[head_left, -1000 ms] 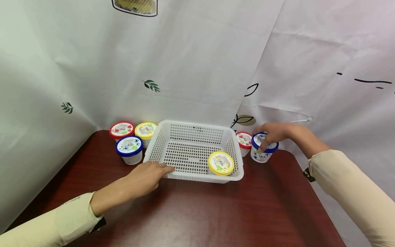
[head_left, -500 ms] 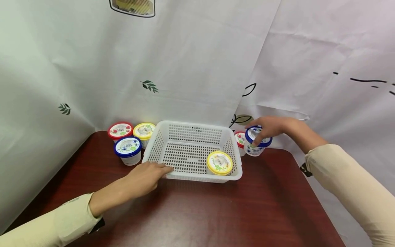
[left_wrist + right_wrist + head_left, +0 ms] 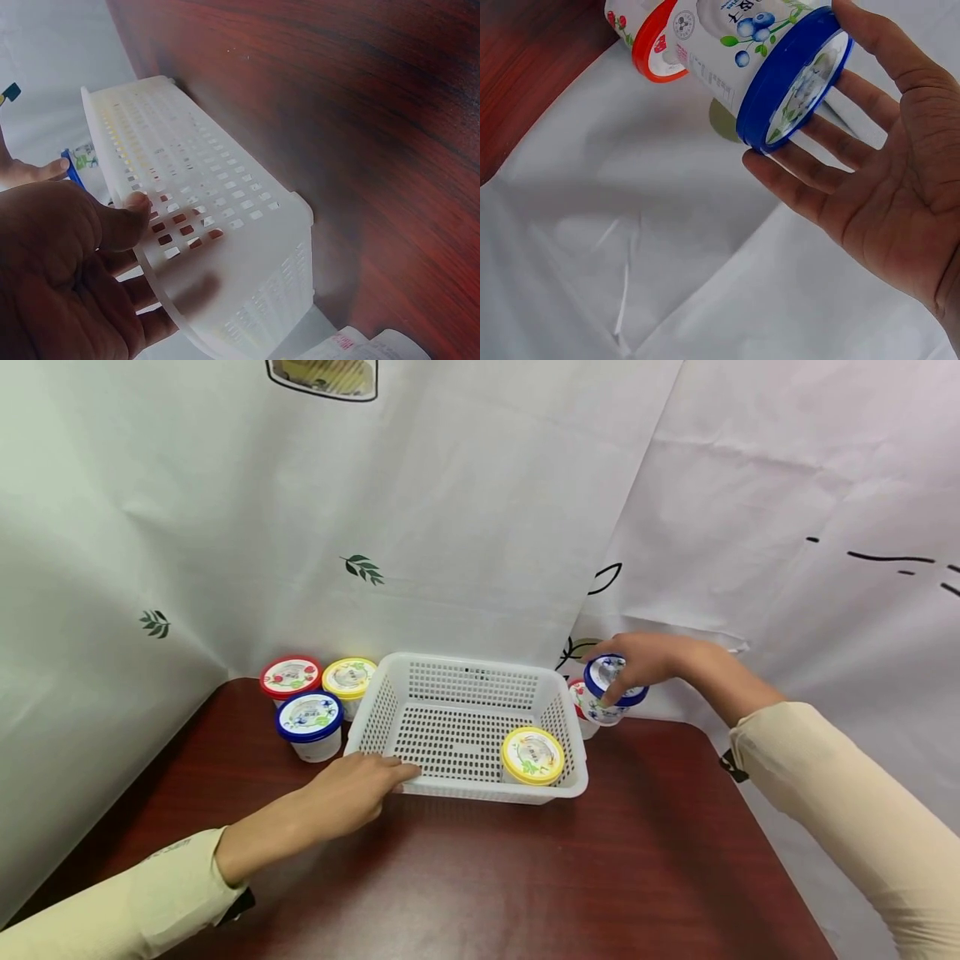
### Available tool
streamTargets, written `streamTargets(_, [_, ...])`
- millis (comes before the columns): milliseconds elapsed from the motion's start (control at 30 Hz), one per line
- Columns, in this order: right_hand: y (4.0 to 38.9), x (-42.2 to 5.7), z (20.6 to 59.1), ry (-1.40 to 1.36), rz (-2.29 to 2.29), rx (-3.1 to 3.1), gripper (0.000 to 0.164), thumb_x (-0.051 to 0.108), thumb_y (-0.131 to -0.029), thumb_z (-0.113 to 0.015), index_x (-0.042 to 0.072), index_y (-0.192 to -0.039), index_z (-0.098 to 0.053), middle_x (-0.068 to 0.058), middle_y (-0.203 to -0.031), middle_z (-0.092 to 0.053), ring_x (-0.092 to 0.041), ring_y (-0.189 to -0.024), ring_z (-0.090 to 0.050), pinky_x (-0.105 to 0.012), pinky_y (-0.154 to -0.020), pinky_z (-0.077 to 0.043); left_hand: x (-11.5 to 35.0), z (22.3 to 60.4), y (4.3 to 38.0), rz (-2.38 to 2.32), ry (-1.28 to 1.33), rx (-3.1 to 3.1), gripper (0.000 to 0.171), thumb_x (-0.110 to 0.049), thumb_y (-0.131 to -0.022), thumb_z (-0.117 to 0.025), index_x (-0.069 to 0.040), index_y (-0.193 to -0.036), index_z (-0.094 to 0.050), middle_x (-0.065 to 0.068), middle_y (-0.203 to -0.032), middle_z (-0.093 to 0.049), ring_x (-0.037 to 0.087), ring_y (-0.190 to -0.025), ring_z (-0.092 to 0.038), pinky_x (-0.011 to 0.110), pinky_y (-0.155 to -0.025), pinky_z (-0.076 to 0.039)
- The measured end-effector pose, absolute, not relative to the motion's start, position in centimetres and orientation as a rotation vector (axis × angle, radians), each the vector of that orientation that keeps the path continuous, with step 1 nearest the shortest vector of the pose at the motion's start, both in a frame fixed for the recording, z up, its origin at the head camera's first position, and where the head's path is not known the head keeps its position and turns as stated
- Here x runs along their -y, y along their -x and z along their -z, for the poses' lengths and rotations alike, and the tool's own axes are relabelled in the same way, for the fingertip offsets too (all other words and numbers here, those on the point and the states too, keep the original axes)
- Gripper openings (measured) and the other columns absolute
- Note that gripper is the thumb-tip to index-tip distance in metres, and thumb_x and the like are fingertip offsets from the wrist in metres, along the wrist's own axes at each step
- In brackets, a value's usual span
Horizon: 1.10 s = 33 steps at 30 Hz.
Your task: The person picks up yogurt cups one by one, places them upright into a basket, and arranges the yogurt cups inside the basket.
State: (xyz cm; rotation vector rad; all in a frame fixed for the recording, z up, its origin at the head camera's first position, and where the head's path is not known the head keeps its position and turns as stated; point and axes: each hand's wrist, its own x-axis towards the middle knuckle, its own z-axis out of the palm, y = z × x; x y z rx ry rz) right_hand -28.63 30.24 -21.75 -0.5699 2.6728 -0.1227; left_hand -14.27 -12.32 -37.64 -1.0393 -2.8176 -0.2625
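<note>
My right hand (image 3: 647,662) grips a white tub with a blue lid and blueberry print (image 3: 609,714) by its lid, thumb on one side and fingers on the other. The tub is off the table, beside the basket's right end, and partly hides a red-lidded tub (image 3: 588,727) behind it. At the near left corner of the white perforated plastic basket (image 3: 465,788), my left hand (image 3: 351,797) holds the rim. In the left wrist view, its thumb (image 3: 124,223) lies on the outer wall and fingers reach inside. A yellow-lidded tub (image 3: 532,756) sits in the basket's right near corner.
Left of the basket stand a red-lidded tub (image 3: 291,677), a yellow-lidded tub (image 3: 349,678) and a blue-lidded tub (image 3: 309,727), close together. A white printed cloth (image 3: 465,527) hangs behind the dark red wooden table (image 3: 510,877).
My right hand has lifted the blue-lidded tub and carried it left toward the basket, now more in front of the red-lidded tub. My left hand has stayed on the rim.
</note>
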Motion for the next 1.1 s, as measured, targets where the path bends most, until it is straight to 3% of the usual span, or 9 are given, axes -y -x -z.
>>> streamTargets(300, [28.5,-29.2,21.5,0.628,0.098,-2.712,0.082,0.034,-0.09,-0.094,0.01,-0.161,-0.06,-0.021,-0.144,-0.07,-0.037,-0.125,-0.072,-0.058,-0.102,-0.065,12.3,37.7,14.2,0.273,1.042,2.812,0.035,0.001,-0.098,-0.075,-0.017,-0.127,-0.08,0.003,-0.109,-0.084,0.026,-0.086,-0.076,0.043,-0.072,-0.061])
streamTargets(600, [28.3,-28.9,21.7,0.684,0.082,-2.792,0.082,0.039,-0.089,-0.095,0.018,-0.161,-0.062,-0.021,-0.152,-0.064,-0.039,-0.133,-0.063,-0.059,-0.109,-0.058,12.3,37.5,14.3,0.288,1.051,2.845,0.037,0.003,-0.098,-0.073,-0.015,-0.129,-0.08,0.006,-0.114,-0.084,0.029,-0.089,-0.077,0.046,-0.075,-0.063])
streamTargets(867, [28.6,-27.8,22.3,0.729,0.134,-2.799,0.082,0.038,-0.09,-0.093,0.016,-0.162,-0.062,-0.021,-0.155,-0.064,-0.038,-0.132,-0.064,-0.057,-0.108,-0.059,12.3,37.4,14.1,0.283,1.032,2.865,0.037,0.002,-0.101,-0.072,-0.013,-0.133,-0.08,0.008,-0.119,-0.084,0.031,-0.096,-0.079,0.049,-0.082,-0.065])
streamTargets(1100, [28.7,-26.9,22.9,0.728,0.189,-2.784,0.084,0.037,-0.09,-0.094,0.017,-0.164,-0.059,-0.022,-0.163,-0.058,-0.039,-0.14,-0.059,-0.059,-0.115,-0.055,12.3,37.5,14.0,0.279,1.025,2.85,0.037,0.001,-0.101,-0.072,-0.013,-0.135,-0.08,0.009,-0.121,-0.084,0.032,-0.098,-0.079,0.049,-0.083,-0.065])
